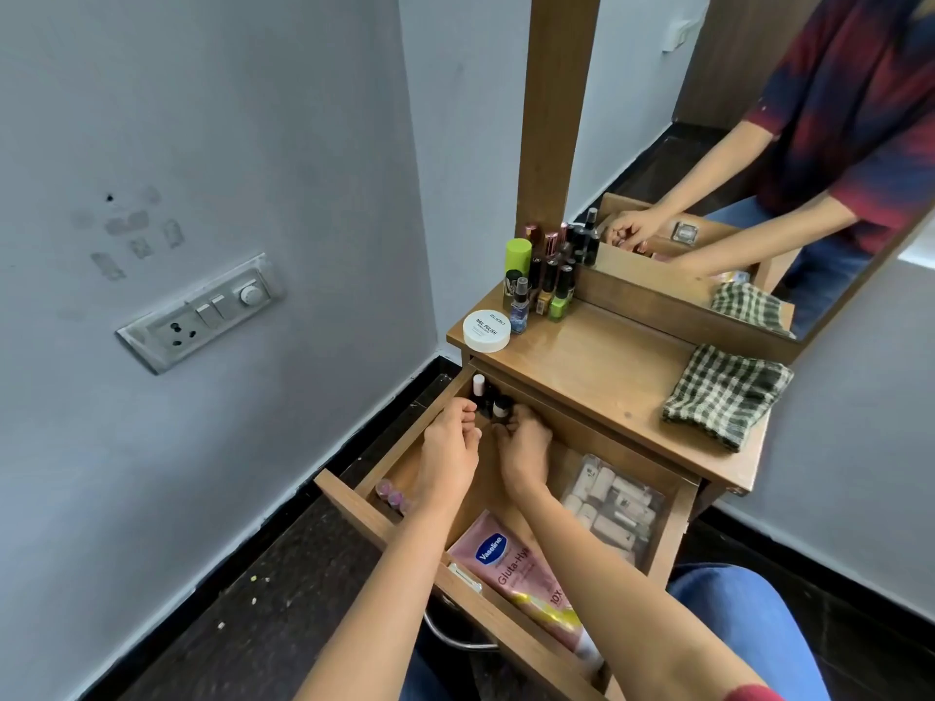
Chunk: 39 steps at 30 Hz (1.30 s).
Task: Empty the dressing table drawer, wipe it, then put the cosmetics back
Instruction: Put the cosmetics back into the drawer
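The wooden drawer (354, 503) of the dressing table is pulled open. Both my hands reach into its far left corner, where a few small nail polish bottles (478, 386) stand. My left hand (448, 455) curls its fingers and thumb round a dark bottle (486, 403). My right hand (523, 450) pinches another small bottle (501, 408) at its base. A pink Vaseline tube (511, 566), a clear box of small items (612, 503) and pink-capped items (392, 493) lie in the drawer. On the tabletop (597, 361) stand several bottles (544, 275), a white nail polish jar (486, 330) and a checked cloth (726, 394).
A mirror (733, 144) rises behind the tabletop, with a wooden post (556, 108) at its left. The wall on the left carries a switch and socket plate (202, 311). A metal stool frame (455, 637) shows under the drawer, and my blue-jeaned knee (733, 614) is at the right.
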Available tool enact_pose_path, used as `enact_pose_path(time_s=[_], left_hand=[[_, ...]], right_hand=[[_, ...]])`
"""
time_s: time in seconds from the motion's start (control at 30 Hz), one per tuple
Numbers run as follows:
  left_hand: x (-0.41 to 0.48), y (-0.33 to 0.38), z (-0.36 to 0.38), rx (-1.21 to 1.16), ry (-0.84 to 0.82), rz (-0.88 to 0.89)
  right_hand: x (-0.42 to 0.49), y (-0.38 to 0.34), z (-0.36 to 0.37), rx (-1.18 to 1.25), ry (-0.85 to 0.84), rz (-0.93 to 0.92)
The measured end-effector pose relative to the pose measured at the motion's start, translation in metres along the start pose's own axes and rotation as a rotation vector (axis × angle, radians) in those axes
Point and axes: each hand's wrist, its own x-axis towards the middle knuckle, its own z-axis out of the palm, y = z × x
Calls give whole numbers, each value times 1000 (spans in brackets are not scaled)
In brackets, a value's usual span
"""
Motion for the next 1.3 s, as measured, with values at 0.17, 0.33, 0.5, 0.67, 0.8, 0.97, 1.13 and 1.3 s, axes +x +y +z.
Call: enact_pose_path(time_s=[0.17, 0.33, 0.5, 0.67, 0.8, 0.97, 1.13, 1.3], left_hand=[[2, -2, 2, 4, 0, 6], [2, -3, 3, 6, 6, 12], [1, -3, 3, 2, 11, 7], [-1, -2, 2, 7, 4, 15], [-3, -1, 0, 7, 19, 11], [-6, 4, -3, 8, 41, 29], [-7, 11, -10, -22, 98, 106], [10, 37, -23, -125, 262, 200]], right_hand=[[-1, -1, 1, 69, 39, 49], [1, 0, 6, 81, 44, 95], [-1, -6, 2, 112, 84, 128], [-2, -7, -6, 130, 57, 143], [-6, -4, -15, 173, 53, 143], [-17, -1, -33, 195, 22, 112], [-25, -4, -54, 149, -7, -103], [-15, -34, -83, 60, 116, -464]])
